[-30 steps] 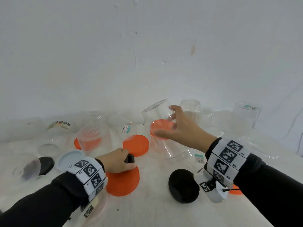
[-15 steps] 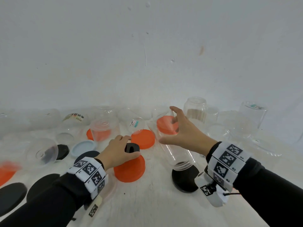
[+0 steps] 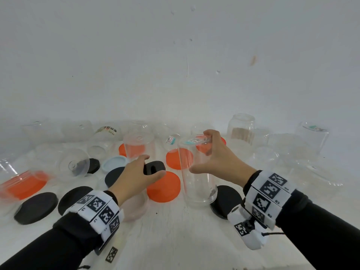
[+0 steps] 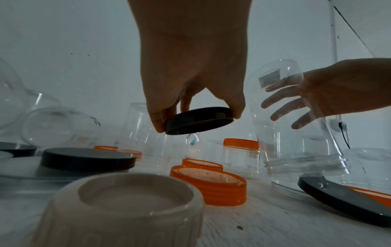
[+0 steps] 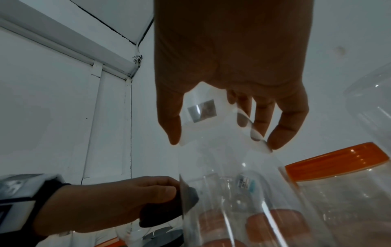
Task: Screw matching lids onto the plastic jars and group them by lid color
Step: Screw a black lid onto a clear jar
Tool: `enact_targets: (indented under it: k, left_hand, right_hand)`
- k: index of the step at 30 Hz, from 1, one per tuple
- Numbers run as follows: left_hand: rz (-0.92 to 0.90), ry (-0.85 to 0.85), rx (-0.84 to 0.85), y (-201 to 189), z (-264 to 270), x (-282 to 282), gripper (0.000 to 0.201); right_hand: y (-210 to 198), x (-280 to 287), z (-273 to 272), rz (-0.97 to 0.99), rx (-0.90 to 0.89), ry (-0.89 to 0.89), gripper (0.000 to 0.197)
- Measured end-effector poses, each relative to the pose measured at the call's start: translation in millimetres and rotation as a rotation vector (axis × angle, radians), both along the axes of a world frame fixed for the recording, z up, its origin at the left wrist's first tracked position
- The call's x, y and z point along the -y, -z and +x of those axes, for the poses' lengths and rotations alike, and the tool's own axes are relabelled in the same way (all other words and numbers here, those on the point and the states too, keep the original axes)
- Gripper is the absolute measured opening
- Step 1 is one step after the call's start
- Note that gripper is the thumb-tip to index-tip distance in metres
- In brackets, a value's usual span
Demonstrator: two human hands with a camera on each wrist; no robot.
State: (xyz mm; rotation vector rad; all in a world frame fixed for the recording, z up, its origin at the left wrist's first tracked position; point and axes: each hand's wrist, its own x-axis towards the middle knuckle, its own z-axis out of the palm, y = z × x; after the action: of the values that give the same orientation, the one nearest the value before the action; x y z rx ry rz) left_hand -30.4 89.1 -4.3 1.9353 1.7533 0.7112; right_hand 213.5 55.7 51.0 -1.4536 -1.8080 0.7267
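Bare indoor room: plain white wall (image 3: pixel 175 55), white tabletop (image 3: pixel 175 240).

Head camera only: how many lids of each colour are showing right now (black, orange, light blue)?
Black lids: 6, one held in the left hand
Orange lids: 5, one blurred at far left
Light blue lid: 1
Total: 12

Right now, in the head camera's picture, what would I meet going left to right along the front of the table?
Black lid → left hand holding a small black lid → big orange lid → clear jar → right hand.
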Motion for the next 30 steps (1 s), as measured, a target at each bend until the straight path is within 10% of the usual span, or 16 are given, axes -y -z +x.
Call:
enact_targets:
  k: [30]
  left_hand:
    - [0.0, -0.043, 0.138, -5, -15, 30, 0.085]
  right_hand:
    - [-21, 12, -10, -0.224, 0.044, -0.031, 0.098]
